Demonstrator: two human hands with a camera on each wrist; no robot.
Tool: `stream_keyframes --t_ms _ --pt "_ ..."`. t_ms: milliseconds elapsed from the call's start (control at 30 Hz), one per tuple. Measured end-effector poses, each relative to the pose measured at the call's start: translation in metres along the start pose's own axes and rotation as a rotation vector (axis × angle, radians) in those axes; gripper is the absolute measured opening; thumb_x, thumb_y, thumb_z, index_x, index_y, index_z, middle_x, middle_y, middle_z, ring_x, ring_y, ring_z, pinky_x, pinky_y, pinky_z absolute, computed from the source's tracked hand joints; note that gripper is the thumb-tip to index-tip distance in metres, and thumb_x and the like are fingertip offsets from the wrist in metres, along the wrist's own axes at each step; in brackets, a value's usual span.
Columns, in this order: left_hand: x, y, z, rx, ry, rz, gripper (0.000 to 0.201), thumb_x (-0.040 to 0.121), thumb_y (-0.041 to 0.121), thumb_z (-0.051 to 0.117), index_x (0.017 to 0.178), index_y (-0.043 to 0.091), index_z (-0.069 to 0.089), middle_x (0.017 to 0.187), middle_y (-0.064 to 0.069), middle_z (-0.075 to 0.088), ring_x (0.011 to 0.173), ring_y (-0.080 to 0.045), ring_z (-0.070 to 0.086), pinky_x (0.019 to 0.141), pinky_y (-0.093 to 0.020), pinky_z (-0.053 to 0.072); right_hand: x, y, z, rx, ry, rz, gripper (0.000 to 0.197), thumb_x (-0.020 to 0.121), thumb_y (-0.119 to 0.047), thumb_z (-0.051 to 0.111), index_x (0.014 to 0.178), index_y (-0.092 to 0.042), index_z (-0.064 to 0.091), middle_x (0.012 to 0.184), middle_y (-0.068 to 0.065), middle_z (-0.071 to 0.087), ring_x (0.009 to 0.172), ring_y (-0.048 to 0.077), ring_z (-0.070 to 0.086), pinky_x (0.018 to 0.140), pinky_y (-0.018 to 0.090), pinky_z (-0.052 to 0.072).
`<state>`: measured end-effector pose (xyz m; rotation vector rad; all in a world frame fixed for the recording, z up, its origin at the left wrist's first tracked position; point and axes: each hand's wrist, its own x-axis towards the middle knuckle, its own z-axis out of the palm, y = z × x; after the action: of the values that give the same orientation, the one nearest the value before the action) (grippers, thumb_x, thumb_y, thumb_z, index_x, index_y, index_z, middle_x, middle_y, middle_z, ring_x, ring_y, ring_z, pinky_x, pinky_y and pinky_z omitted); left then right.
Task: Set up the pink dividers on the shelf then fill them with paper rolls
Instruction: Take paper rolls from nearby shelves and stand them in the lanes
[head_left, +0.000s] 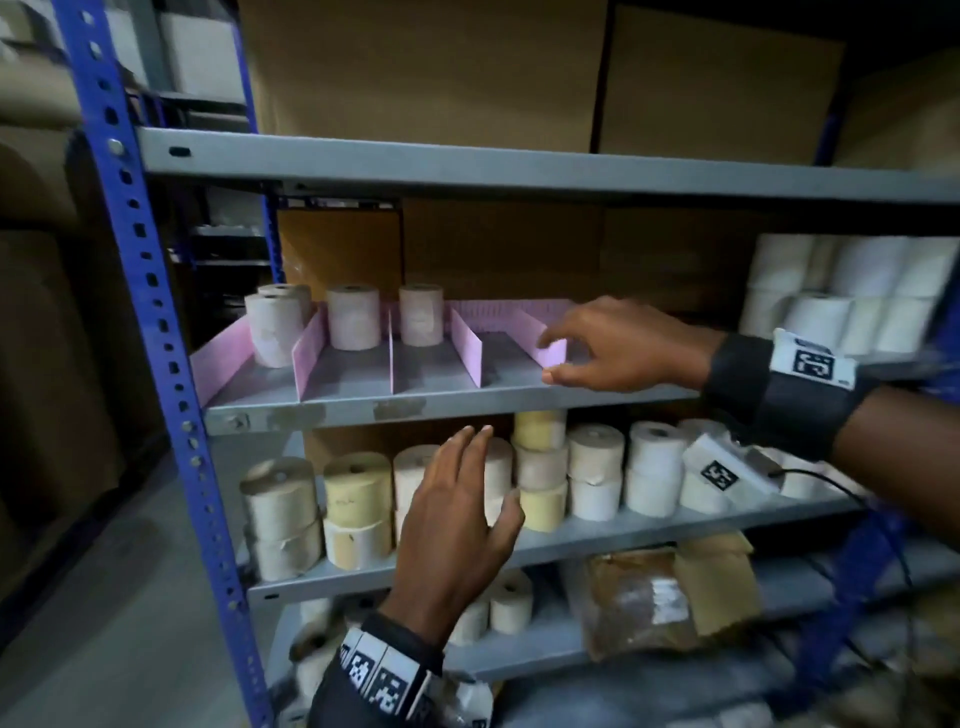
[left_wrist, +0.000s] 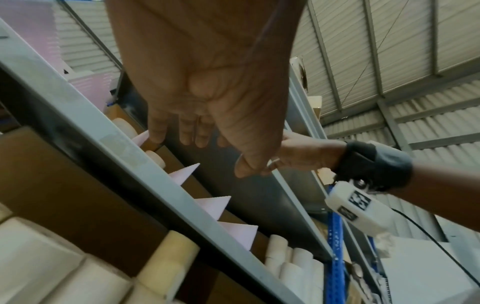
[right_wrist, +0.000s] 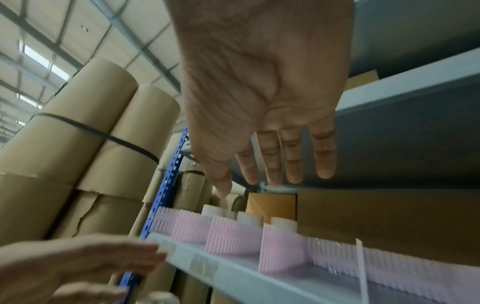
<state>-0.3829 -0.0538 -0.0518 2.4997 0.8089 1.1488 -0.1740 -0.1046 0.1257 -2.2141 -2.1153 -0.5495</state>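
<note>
Several pink dividers (head_left: 466, 347) stand across the grey middle shelf (head_left: 467, 402), slotted into a pink back strip (head_left: 498, 312). Paper rolls (head_left: 354, 317) stand in the three left compartments; the two to the right hold none. My right hand (head_left: 545, 358) reaches in at the rightmost divider (head_left: 553, 349), fingers straight and holding nothing, as the right wrist view (right_wrist: 254, 185) also shows. My left hand (head_left: 483, 462) hovers open before the paper rolls (head_left: 357, 488) on the shelf below, its palm bare (left_wrist: 207, 156).
Cardboard boxes (head_left: 415, 67) fill the top shelf. Wrapped white rolls (head_left: 841, 291) stand at the middle shelf's right end. A blue perforated post (head_left: 150, 332) bounds the rack on the left. A brown package (head_left: 649, 597) lies lower down. Big cardboard tubes (right_wrist: 78, 123) stand left of the rack.
</note>
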Motion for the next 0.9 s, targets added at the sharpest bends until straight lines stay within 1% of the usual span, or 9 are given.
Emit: stream_keyframes --t_ms 67,167,267,367,467,567,733,833,900 --pt "-0.005 0.020 0.004 -0.050 0.004 0.015 0.065 0.098 0.033 0.064 0.156 0.015 0.042 0.159 -0.004 0.043 0.148 -0.019 0.037 0.121 -0.029 0.030 -0.038 0.008 0.004 -0.018 -0.035 0.017 0.050 0.085 -0.067 0.051 0.125 -0.038 0.059 0.125 -0.007 0.066 0.109 0.019 0.063 0.084 0.036 0.053" --pt "-0.007 0.049 0.016 -0.133 0.039 0.041 0.058 0.095 0.031 0.065 0.148 0.014 0.051 0.148 -0.003 0.054 0.135 -0.021 0.051 0.110 -0.037 0.046 -0.084 0.025 0.011 -0.021 -0.064 0.090 0.049 0.086 -0.067 0.051 0.124 -0.039 0.060 0.120 -0.010 0.067 0.104 0.014 0.063 0.079 0.034 0.052" --pt "-0.006 0.080 0.033 -0.191 0.049 0.066 0.049 0.095 0.033 0.062 0.141 0.017 0.057 0.139 0.000 0.059 0.124 -0.018 0.057 0.099 -0.030 0.047 -0.122 0.047 0.016 0.031 -0.067 0.131 0.050 0.086 -0.066 0.049 0.122 -0.035 0.063 0.117 -0.014 0.069 0.102 0.010 0.064 0.082 0.037 0.054" --pt "-0.001 0.111 0.059 -0.242 0.032 0.112 0.042 0.095 0.031 0.068 0.135 0.019 0.062 0.135 0.004 0.061 0.121 -0.016 0.060 0.098 -0.030 0.050 -0.154 0.079 0.026 0.078 -0.001 0.208 0.056 0.082 -0.071 0.045 0.119 -0.034 0.066 0.115 -0.018 0.070 0.091 -0.001 0.062 0.076 0.030 0.052" --pt "0.006 0.137 0.087 -0.299 0.037 0.118 0.038 0.094 0.037 0.062 0.128 0.021 0.068 0.131 0.007 0.063 0.118 -0.012 0.061 0.096 -0.031 0.054 -0.184 0.115 0.043 0.107 0.038 0.277 0.052 0.082 -0.074 0.045 0.112 -0.038 0.067 0.099 -0.022 0.070 0.079 -0.007 0.059 0.067 0.024 0.047" --pt "0.015 0.164 0.123 -0.327 0.061 0.110 0.029 0.094 0.036 0.065 0.121 0.025 0.071 0.124 0.012 0.065 0.112 -0.008 0.062 0.091 -0.031 0.056 -0.212 0.158 0.061 0.142 0.097 0.320 0.047 0.083 -0.073 0.047 0.108 -0.038 0.067 0.080 -0.028 0.059 0.076 -0.013 0.055 0.068 0.026 0.052" --pt "0.050 0.216 0.187 -0.397 0.057 0.054 0.022 0.095 0.028 0.071 0.116 0.026 0.073 0.119 0.014 0.067 0.107 -0.006 0.062 0.086 -0.037 0.059 -0.252 0.235 0.085 0.264 0.211 0.437 0.048 0.079 -0.073 0.053 0.107 -0.038 0.069 0.088 -0.028 0.067 0.083 -0.007 0.063 0.069 0.029 0.056" --pt "0.073 0.247 0.224 -0.401 0.034 0.070 0.022 0.095 0.030 0.070 0.117 0.027 0.072 0.118 0.013 0.068 0.106 -0.005 0.061 0.089 -0.029 0.055 -0.265 0.275 0.093 0.299 0.232 0.500 0.050 0.077 -0.071 0.052 0.107 -0.035 0.069 0.095 -0.019 0.071 0.087 -0.003 0.063 0.077 0.033 0.056" --pt "0.088 0.264 0.247 -0.398 0.007 0.084 0.023 0.096 0.031 0.068 0.119 0.028 0.071 0.119 0.013 0.069 0.107 -0.007 0.062 0.088 -0.031 0.055 -0.268 0.298 0.096 0.300 0.229 0.523 0.051 0.077 -0.069 0.054 0.108 -0.032 0.071 0.097 -0.016 0.070 0.091 0.002 0.064 0.082 0.031 0.054"
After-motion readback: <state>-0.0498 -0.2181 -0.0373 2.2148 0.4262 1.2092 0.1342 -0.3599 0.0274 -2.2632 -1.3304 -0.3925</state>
